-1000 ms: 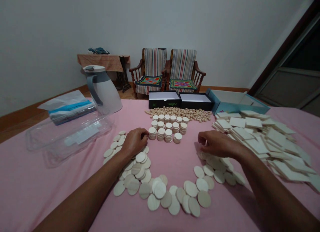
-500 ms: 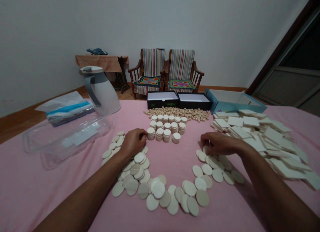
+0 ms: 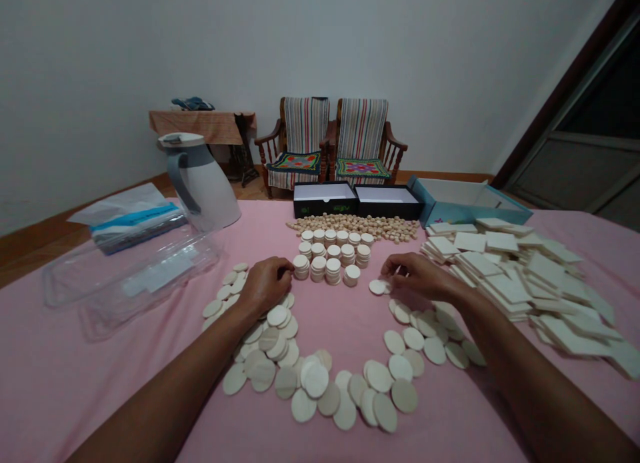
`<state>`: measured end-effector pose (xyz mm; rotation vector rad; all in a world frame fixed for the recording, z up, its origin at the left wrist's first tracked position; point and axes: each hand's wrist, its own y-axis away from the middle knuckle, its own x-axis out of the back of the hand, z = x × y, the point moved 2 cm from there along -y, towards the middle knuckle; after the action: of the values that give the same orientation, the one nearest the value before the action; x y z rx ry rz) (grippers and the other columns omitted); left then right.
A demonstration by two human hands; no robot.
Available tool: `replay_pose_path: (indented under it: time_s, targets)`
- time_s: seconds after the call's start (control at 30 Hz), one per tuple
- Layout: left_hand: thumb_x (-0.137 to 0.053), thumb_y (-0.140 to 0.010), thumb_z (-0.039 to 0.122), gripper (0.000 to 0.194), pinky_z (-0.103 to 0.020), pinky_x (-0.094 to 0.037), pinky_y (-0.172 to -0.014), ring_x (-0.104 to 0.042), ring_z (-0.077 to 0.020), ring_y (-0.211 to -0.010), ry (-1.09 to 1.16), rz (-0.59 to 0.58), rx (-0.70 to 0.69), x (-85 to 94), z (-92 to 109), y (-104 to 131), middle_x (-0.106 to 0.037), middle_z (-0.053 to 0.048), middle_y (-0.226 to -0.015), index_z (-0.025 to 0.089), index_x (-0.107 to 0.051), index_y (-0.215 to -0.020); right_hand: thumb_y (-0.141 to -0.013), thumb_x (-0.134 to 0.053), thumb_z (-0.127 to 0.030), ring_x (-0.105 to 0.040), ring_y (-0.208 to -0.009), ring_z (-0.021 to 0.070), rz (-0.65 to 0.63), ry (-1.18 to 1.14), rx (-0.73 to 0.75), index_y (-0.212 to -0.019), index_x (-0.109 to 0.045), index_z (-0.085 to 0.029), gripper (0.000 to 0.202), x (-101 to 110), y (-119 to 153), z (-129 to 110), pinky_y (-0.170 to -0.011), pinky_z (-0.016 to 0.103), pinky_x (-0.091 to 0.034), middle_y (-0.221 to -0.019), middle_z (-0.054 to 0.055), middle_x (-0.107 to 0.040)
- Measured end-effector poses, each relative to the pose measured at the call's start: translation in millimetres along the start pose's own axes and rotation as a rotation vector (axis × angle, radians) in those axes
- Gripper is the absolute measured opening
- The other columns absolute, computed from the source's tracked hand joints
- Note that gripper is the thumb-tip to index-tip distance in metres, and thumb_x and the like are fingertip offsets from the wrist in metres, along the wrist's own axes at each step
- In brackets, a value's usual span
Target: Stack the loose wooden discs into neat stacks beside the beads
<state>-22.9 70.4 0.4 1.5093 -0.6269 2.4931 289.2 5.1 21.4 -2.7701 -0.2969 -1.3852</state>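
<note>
My left hand (image 3: 270, 281) is closed, its fingers curled beside the leftmost front stack of round wooden discs (image 3: 301, 267); whatever it may hold is hidden. Under the bent fingertips of my right hand (image 3: 413, 274) is a wooden disc (image 3: 387, 288), partly covered, next to another pale disc (image 3: 377, 287) on the cloth. Between the hands stand rows of disc stacks, and the front row ends at a lower stack (image 3: 351, 275). Loose discs (image 3: 317, 380) spread in a curve from beneath my left forearm to a cluster (image 3: 427, 323) below my right hand.
Small wooden beads (image 3: 355, 226) lie behind the stacks, before two black boxes (image 3: 325, 200) and a blue box (image 3: 450, 210). Square wooden tiles (image 3: 545, 273) are heaped at right. A clear plastic tray (image 3: 150, 276), a packet (image 3: 135, 224) and a jug (image 3: 210, 190) occupy the left.
My right hand has moved left from the right-hand cluster toward the stacks, and two discs now lie at its fingertips. My left hand has stayed beside the leftmost front stack.
</note>
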Motion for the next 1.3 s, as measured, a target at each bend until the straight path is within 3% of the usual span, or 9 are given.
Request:
replay_pose_path:
  time_s: [0.13,0.3,0.47,0.6,0.73,0.93,1.13,1.3]
  targets:
    - [-0.048,-0.075,0.020,0.026,-0.026,-0.043,-0.066,-0.064,-0.0187,-0.076,0.005,-0.001,-0.006,-0.5,-0.6,-0.2,-0.072,-0.005,-0.087,0.018,-0.071,-0.088,-0.070,-0.058,-0.017,-0.058,-0.069,0.0161,0.027,0.100,-0.009,-0.085,-0.061,-0.017,0.014,-0.6,4.8,-7.6,-0.060,0.026,-0.041,-0.081,0.005,-0.065]
    - [-0.048,-0.075,0.020,0.027,-0.026,-0.043,-0.066,-0.064,-0.0184,-0.076,0.010,0.001,-0.011,-0.8,-1.1,0.1,-0.072,-0.004,-0.086,0.019,-0.071,-0.089,-0.064,-0.066,-0.020,-0.055,-0.077,0.0176,0.041,0.240,-0.007,-0.095,-0.059,-0.019,0.032,-16.4,7.3,-19.4,-0.065,0.027,-0.040,-0.092,0.006,-0.060]
    - [-0.048,-0.075,0.020,0.026,-0.025,-0.043,-0.066,-0.064,-0.0181,-0.076,0.007,-0.001,0.000,-0.6,0.0,0.3,-0.072,-0.004,-0.086,0.019,-0.071,-0.089,-0.066,-0.062,-0.015,-0.054,-0.079,0.0176,0.054,0.297,0.007,-0.093,-0.059,-0.019,0.028,-28.6,4.7,-22.0,-0.069,0.028,-0.039,-0.093,0.006,-0.058]
    - [-0.048,-0.075,0.020,0.026,-0.025,-0.043,-0.065,-0.064,-0.0182,-0.078,0.000,0.002,-0.012,0.0,1.3,0.2,-0.071,-0.004,-0.087,0.018,-0.071,-0.088,-0.067,-0.060,-0.014,-0.054,-0.077,0.0167,0.074,0.252,0.042,-0.091,-0.059,-0.019,0.024,-24.0,3.7,-24.2,-0.067,0.027,-0.039,-0.090,0.005,-0.058]
    - [-0.049,-0.075,0.020,0.026,-0.025,-0.043,-0.066,-0.064,-0.0185,-0.078,-0.019,-0.003,-0.014,1.2,2.0,0.2,-0.072,-0.004,-0.087,0.019,-0.071,-0.088,-0.071,-0.057,-0.016,-0.054,-0.072,0.0146,0.203,0.119,0.127,-0.092,-0.058,-0.019,0.021,-16.9,1.5,-35.6,-0.064,0.025,-0.040,-0.087,0.004,-0.057]
    - [-0.049,-0.075,0.020,0.025,-0.025,-0.044,-0.067,-0.064,-0.0185,-0.079,-0.019,-0.008,-0.003,2.0,3.0,0.6,-0.072,-0.004,-0.088,0.019,-0.071,-0.088,-0.073,-0.058,-0.022,-0.051,-0.068,0.0137,0.404,0.025,0.193,-0.087,-0.055,-0.019,0.014,-32.2,-8.6,-48.1,-0.061,0.026,-0.041,-0.083,0.003,-0.056]
    - [-0.049,-0.075,0.019,0.026,-0.025,-0.044,-0.067,-0.064,-0.0187,-0.078,-0.009,-0.001,-0.010,2.2,4.3,1.5,-0.072,-0.005,-0.087,0.018,-0.071,-0.088,-0.073,-0.061,-0.024,-0.051,-0.069,0.0151,0.419,-0.005,0.230,-0.084,-0.053,-0.019,0.015,-47.0,-15.8,-42.7,-0.060,0.027,-0.040,-0.082,0.003,-0.055]
    - [-0.049,-0.075,0.019,0.026,-0.025,-0.044,-0.067,-0.064,-0.0184,-0.077,-0.017,-0.005,-0.010,3.3,5.4,0.9,-0.072,-0.005,-0.086,0.018,-0.071,-0.089,-0.073,-0.063,-0.028,-0.052,-0.070,0.0153,0.412,0.018,0.204,-0.085,-0.055,-0.019,0.017,-45.8,-16.3,-42.1,-0.061,0.027,-0.041,-0.083,0.003,-0.057]
